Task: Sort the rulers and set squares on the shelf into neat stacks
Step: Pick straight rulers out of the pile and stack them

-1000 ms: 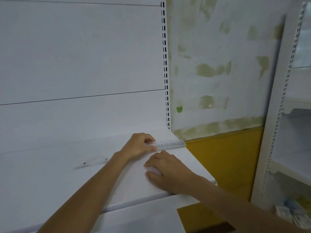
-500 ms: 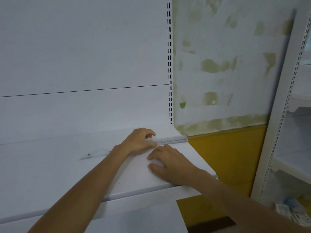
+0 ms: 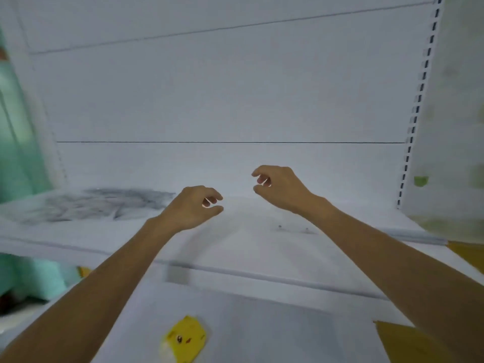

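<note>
**A:** Far left?

**B:** Teal mass (image 3: pixel 15 153), badly blurred, at the left end of the white shelf (image 3: pixel 78 239). Next to it, flat on the shelf, is a heap of rulers and set squares (image 3: pixel 104 205). The pieces are clear plastic, smeared grey and overlapping, so I can't separate them.

**A:** Left hand?

**B:** The left hand (image 3: pixel 191 208) hovers over the shelf just right of the heap, not touching it. Fingers loosely curled, thumb apart from forefinger, nothing seen in the gap. Well below it, a yellow sticker (image 3: pixel 186 339) with a small face sits on the lower white surface.

**A:** Right hand?

**B:** The right hand (image 3: pixel 281 188) is near the left one, a little higher and clear of it. Same loose curl, thumb and fingers parted, nothing visible in it.

**A:** Beyond that?

**B:** A faint clear piece (image 3: pixel 293 229) lies flat on the shelf below the right wrist, with two dark dots on it. Too blurred to call it ruler or set square. A pale strip (image 3: pixel 419 238) lies along the shelf's right edge. A slotted upright (image 3: pixel 416 108) stands at the back right corner.
</note>
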{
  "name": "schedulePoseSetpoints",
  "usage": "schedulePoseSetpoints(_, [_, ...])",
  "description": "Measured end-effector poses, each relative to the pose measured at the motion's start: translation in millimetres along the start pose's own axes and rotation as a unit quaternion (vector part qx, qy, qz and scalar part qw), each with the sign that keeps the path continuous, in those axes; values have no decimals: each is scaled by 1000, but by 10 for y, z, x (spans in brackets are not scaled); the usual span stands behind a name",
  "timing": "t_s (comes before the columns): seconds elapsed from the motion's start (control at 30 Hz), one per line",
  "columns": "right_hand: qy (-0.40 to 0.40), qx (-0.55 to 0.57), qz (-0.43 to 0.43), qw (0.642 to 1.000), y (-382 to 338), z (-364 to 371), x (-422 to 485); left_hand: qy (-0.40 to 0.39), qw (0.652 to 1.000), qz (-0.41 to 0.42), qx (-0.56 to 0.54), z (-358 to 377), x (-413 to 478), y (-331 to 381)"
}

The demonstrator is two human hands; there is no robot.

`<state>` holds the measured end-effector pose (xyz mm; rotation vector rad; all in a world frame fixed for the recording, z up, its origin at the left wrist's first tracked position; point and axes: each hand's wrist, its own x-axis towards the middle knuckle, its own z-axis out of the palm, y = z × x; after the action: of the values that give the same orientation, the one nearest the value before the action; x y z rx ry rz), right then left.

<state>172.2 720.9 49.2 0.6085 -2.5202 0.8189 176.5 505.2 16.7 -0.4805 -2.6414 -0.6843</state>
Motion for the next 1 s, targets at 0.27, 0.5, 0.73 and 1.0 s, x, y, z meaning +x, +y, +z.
schedulePoseSetpoints(0.27, [-81, 35, -46, 995, -1472, 1431, 550, 49, 993, -102, 41, -1198, -1001, -1516])
schedulePoseSetpoints(0.5, [-91, 50, -32, 994, -2110, 2323, 760, 48, 986, -145, 64, -1798, -1555, -2506])
schedulePoseSetpoints(0.73, [-111, 35, -21, 993, -2365, 2794, 1086, 55, 987, -149, 31, -1885, -1688, -3166])
schedulePoseSetpoints(1.0, [-138, -30, -31, 990, -2249, 3129, 1753, 62, 988, -138, 22, -1846, -1247, -3820])
